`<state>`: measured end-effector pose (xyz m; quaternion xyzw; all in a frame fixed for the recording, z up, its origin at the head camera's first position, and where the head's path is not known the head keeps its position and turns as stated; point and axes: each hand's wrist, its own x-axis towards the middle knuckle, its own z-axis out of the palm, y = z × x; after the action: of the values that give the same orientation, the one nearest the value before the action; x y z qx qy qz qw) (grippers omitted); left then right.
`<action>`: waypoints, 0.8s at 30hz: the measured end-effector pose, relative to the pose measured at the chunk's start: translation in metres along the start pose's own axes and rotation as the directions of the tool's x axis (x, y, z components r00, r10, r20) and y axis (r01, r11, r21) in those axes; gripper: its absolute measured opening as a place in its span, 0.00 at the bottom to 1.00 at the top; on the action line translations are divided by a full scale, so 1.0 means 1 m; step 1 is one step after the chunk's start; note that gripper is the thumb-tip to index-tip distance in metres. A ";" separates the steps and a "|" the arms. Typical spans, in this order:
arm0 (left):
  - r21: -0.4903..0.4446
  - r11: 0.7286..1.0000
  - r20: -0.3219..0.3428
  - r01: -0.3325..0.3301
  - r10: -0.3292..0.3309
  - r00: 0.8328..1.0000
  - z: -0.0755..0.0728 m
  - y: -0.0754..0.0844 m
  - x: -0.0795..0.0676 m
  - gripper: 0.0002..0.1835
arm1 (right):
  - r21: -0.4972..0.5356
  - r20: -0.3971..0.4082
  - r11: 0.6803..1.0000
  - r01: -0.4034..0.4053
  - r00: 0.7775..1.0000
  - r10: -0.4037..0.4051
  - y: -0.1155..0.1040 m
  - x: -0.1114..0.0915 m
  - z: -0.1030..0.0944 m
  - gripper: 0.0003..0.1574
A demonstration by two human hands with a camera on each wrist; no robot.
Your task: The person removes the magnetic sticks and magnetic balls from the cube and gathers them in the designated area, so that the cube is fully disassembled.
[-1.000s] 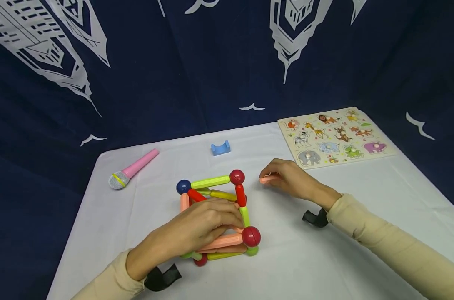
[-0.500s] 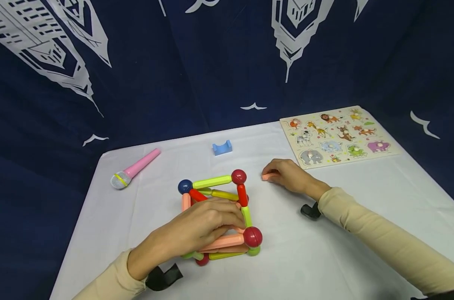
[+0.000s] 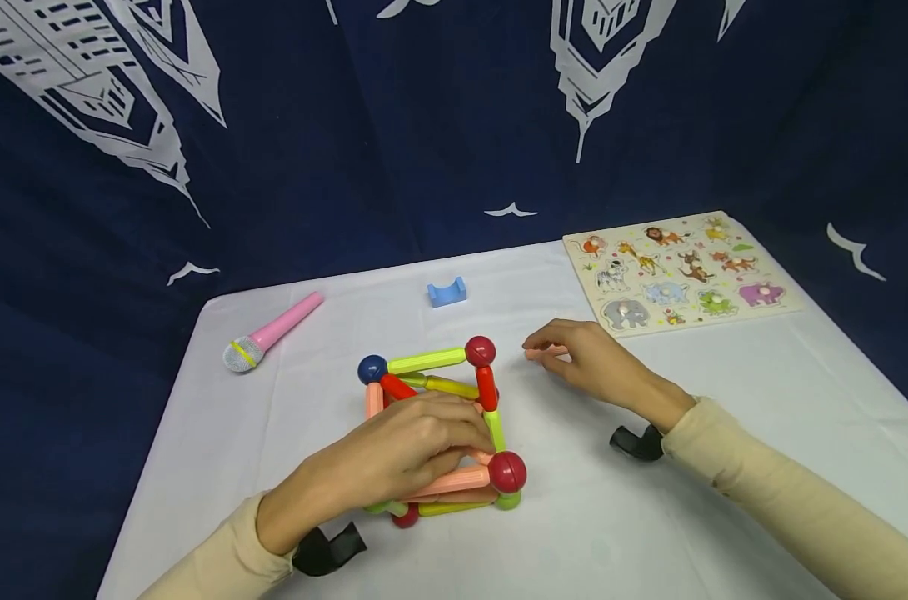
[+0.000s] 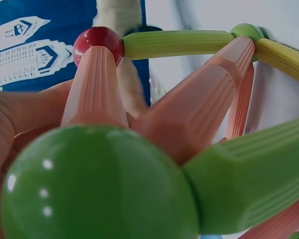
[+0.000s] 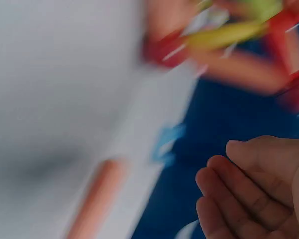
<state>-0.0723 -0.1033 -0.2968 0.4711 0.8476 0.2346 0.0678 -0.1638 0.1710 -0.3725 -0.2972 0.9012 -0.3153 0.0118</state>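
A frame of magnetic sticks and balls stands on the table. My left hand reaches over its near side and holds a peach magnetic stick between a green ball and a red ball. My right hand hovers to the right of the frame, fingers spread a little from the thumb. Just under its fingertips a loose peach stick lies on the cloth. The right wrist view shows that stick apart from the loosely bent, empty fingers.
A pink toy microphone lies at the back left. A small blue cradle-shaped block stands behind the frame. The animal puzzle board is at the back right. A dark blue curtain hangs behind the white table.
The right hand's fingers, earlier on the loose peach stick, have parted from it, and the stick lies on the table. The left hand keeps its hold on the frame.
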 end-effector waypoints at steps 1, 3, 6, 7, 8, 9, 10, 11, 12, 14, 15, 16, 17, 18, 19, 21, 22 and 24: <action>-0.002 1.000 -0.002 0.005 -0.005 1.000 0.000 0.001 0.000 0.08 | 0.005 -0.005 1.000 0.023 1.000 -0.023 -0.012 -0.006 -0.004 0.14; -0.015 1.000 -0.014 0.011 -0.011 1.000 0.001 0.002 0.001 0.08 | 0.020 -0.010 0.998 0.064 0.998 -0.064 -0.036 -0.019 -0.010 0.13; -0.001 1.000 -0.029 0.014 -0.014 0.999 0.003 0.005 0.001 0.16 | 0.072 0.005 0.993 0.098 0.995 -0.098 -0.071 -0.040 -0.014 0.13; 0.016 1.000 -0.032 0.011 -0.010 0.999 0.004 0.006 0.001 0.19 | 0.089 0.011 0.991 0.096 0.995 -0.097 -0.080 -0.046 -0.014 0.12; 0.036 0.999 -0.036 0.007 -0.006 0.999 0.005 0.007 0.001 0.21 | 0.106 0.018 0.990 0.088 0.996 -0.090 -0.089 -0.053 -0.013 0.12; 0.063 0.998 -0.039 0.001 0.001 0.999 0.006 0.008 0.001 0.23 | 0.123 0.024 0.989 0.079 0.996 -0.083 -0.097 -0.059 -0.012 0.11; 0.095 0.995 -0.039 0.000 0.003 0.999 0.007 0.008 0.001 0.23 | 0.135 0.026 0.988 0.072 0.997 -0.076 -0.104 -0.064 -0.011 0.11; 0.124 0.992 -0.039 -0.001 0.006 0.999 0.007 0.009 0.001 0.23 | 0.146 0.027 0.987 0.063 0.997 -0.068 -0.110 -0.068 -0.009 0.11; 0.144 0.990 -0.039 0.000 0.005 0.999 0.008 0.009 0.001 0.23 | 0.150 0.023 0.987 0.055 0.998 -0.059 -0.115 -0.071 -0.007 0.11; 0.172 0.985 -0.041 0.004 0.003 0.999 0.010 0.009 0.001 0.21 | 0.130 0.008 0.990 0.057 0.998 -0.058 -0.122 -0.076 -0.004 0.13; 0.182 0.983 -0.042 0.005 0.003 0.999 0.010 0.010 0.001 0.21 | 0.113 -0.002 0.992 0.059 0.998 -0.059 -0.124 -0.078 -0.002 0.15; 0.190 0.982 -0.043 0.007 0.001 0.999 0.011 0.010 0.001 0.20 | 0.088 -0.014 0.994 0.062 0.998 -0.061 -0.126 -0.079 0.000 0.17; 0.195 0.981 -0.047 0.007 0.002 0.999 0.012 0.010 0.001 0.20 | 0.063 -0.025 0.996 0.064 0.998 -0.062 -0.128 -0.080 0.002 0.19; 0.201 0.979 -0.049 0.005 0.005 0.999 0.012 0.010 0.001 0.19 | 0.036 -0.037 0.997 0.067 0.997 -0.066 -0.129 -0.080 0.004 0.22; 0.212 0.977 -0.051 0.003 0.008 0.999 0.013 0.010 0.002 0.19 | 0.011 -0.049 0.997 0.070 0.996 -0.070 -0.130 -0.081 0.006 0.24; 0.226 0.974 -0.050 0.002 0.010 0.999 0.013 0.011 0.002 0.19 | -0.011 -0.060 0.998 0.068 0.996 -0.069 -0.131 -0.081 0.009 0.26; 0.230 0.973 -0.048 0.002 0.009 0.999 0.013 0.011 0.002 0.18 | -0.016 -0.064 0.997 0.069 0.995 -0.070 -0.131 -0.082 0.011 0.27; 0.234 0.972 -0.047 0.001 0.010 0.999 0.013 0.011 0.002 0.18 | -0.011 -0.069 0.997 0.072 0.995 -0.073 -0.132 -0.082 0.013 0.27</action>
<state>-0.0602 -0.0920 -0.3030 0.4718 0.8697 0.1444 -0.0091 -0.0245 0.1260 -0.3206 -0.3187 0.8909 -0.3219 -0.0322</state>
